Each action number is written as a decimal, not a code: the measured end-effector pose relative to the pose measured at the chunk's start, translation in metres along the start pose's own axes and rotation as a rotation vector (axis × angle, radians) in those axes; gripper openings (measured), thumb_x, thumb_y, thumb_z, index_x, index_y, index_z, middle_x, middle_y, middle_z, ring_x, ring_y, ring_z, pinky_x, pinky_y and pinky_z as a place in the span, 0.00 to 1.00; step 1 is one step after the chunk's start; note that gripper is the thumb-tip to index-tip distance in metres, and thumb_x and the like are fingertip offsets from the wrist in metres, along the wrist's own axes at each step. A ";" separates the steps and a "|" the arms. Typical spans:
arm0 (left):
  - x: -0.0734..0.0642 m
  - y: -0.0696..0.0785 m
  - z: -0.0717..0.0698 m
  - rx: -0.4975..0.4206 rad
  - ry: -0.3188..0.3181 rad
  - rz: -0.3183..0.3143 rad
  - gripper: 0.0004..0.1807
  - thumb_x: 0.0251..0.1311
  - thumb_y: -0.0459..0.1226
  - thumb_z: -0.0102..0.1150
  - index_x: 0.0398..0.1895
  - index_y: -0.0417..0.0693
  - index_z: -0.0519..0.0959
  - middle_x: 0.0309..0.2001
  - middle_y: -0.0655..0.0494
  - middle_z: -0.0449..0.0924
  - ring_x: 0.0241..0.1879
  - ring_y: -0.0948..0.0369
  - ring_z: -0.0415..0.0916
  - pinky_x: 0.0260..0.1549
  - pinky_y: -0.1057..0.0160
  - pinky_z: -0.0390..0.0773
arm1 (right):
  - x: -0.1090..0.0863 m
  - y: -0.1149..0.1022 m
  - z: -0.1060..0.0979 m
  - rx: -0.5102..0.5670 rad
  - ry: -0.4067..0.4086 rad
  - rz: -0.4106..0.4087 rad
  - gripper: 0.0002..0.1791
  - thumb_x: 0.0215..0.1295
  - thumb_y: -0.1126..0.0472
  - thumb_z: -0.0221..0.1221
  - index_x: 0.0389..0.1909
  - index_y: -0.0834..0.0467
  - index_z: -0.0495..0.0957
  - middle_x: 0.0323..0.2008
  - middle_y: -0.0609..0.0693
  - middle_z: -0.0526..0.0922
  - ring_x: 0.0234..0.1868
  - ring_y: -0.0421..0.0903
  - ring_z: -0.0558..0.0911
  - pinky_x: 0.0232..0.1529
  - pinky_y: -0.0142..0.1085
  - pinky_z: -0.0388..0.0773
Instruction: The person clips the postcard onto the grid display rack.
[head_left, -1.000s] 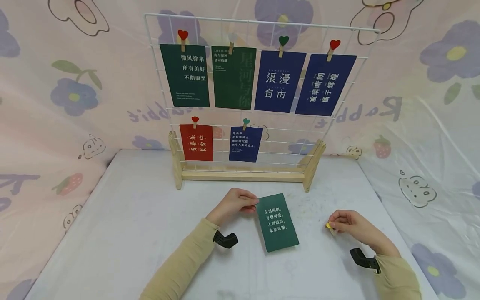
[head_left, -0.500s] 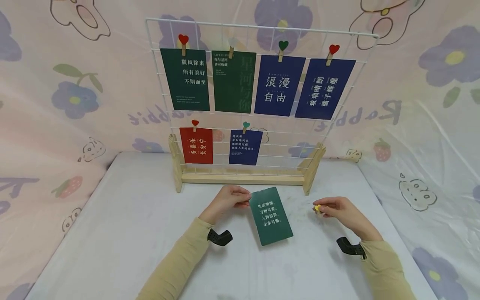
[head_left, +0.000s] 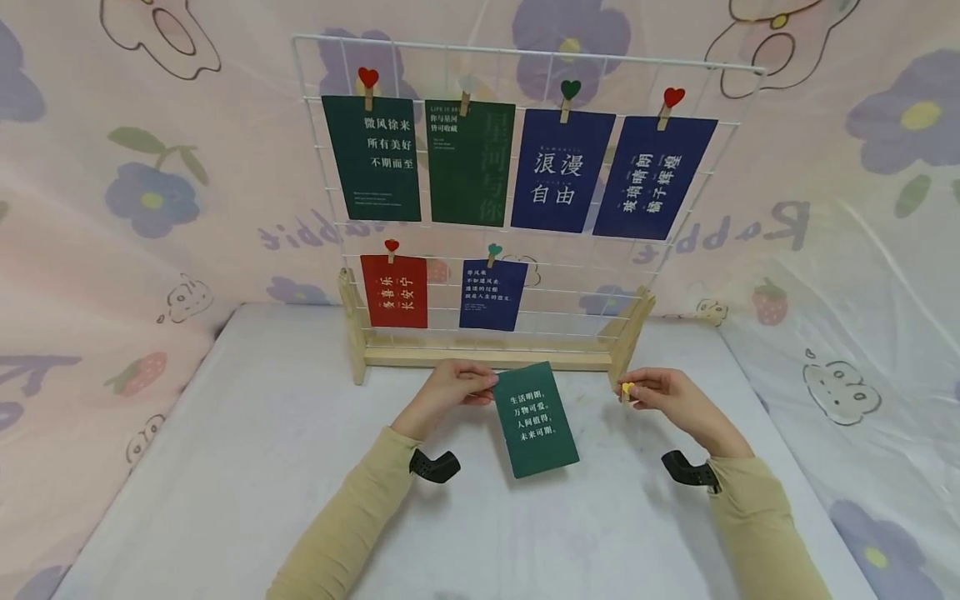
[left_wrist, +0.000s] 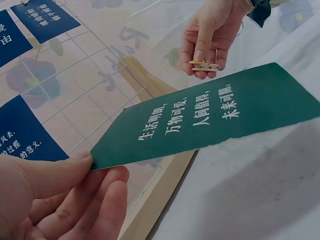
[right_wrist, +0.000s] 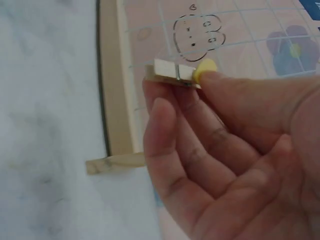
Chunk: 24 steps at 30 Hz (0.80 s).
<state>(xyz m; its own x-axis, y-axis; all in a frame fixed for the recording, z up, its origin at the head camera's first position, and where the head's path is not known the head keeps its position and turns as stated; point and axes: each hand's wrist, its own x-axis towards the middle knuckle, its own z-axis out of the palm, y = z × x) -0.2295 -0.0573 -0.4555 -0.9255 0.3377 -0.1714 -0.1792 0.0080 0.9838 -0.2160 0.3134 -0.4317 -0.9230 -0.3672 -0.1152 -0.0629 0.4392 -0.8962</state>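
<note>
My left hand [head_left: 450, 393] pinches a green card [head_left: 537, 425] by its upper left corner between thumb and fingers. White printed lettering covers the card's face, and it hangs tilted in front of the rack. Right of it, my right hand [head_left: 678, 407] holds a small wooden clothespin [right_wrist: 172, 71] with a yellow heart on its end. In the right wrist view the thumb lies at the yellow heart [right_wrist: 205, 70] and the fingers support the peg from below. Card and clothespin are apart. Behind both hands stands a white wire grid rack [head_left: 525, 52] on a wooden base [head_left: 487, 358].
Several cards, such as a red card [head_left: 394, 292] and a small blue card [head_left: 492, 295], hang on the grid under heart clothespins. A white-covered table [head_left: 225, 467] lies below the hands. Patterned cloth [head_left: 150, 275] surrounds the back and sides.
Both hands have moved toward the rack. The green card is lifted and shifted slightly left, while the right hand with the clothespin has come left, nearer the card.
</note>
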 end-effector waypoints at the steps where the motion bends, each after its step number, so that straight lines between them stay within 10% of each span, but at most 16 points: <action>1: 0.001 0.001 0.000 0.003 0.005 0.002 0.13 0.62 0.33 0.62 0.46 0.33 0.80 0.35 0.46 0.82 0.32 0.57 0.81 0.43 0.55 0.81 | 0.002 -0.002 -0.001 0.009 0.001 -0.014 0.20 0.71 0.65 0.53 0.57 0.75 0.69 0.48 0.69 0.78 0.44 0.45 0.81 0.46 0.36 0.80; 24: 0.024 0.040 0.011 0.074 0.079 0.123 0.10 0.61 0.35 0.63 0.42 0.39 0.83 0.33 0.48 0.84 0.30 0.58 0.80 0.35 0.63 0.83 | 0.041 -0.065 -0.002 -0.073 0.032 -0.108 0.15 0.71 0.63 0.53 0.52 0.67 0.76 0.47 0.61 0.81 0.48 0.61 0.79 0.45 0.36 0.80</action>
<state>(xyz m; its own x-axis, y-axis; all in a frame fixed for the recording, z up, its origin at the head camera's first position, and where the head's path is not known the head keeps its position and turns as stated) -0.2556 -0.0384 -0.4201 -0.9629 0.2651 -0.0504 -0.0408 0.0418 0.9983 -0.2502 0.2713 -0.3775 -0.9208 -0.3900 -0.0052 -0.1889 0.4577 -0.8688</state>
